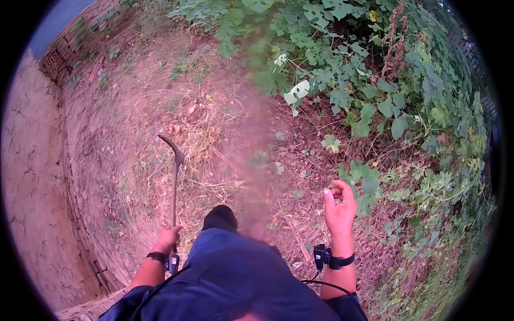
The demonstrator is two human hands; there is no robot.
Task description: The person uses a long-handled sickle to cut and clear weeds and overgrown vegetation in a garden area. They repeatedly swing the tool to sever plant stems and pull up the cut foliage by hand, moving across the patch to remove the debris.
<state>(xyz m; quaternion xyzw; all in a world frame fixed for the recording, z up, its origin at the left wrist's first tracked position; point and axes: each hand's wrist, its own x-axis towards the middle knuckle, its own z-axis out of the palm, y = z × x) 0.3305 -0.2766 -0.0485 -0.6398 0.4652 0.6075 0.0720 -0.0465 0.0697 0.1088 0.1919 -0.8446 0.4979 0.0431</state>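
My left hand (168, 238) is closed round the lower end of a long-handled sickle (174, 195). Its dark curved blade (174, 147) points up and to the left, over dry grass. On the other side, my right hand (340, 211) is raised with its fingers loosely bent and the thumb apart from them. I see nothing in it. Closest to that hand are green leaves (367, 179) of a low plant.
Leafy vines (337, 59) cover the far right and run down the right side. A mud wall (35, 182) borders the left, with stacked bricks (59, 59) at the far left. Dry straw (214, 144) lies ahead of my dark shoe (220, 216). A vertical blur crosses the middle.
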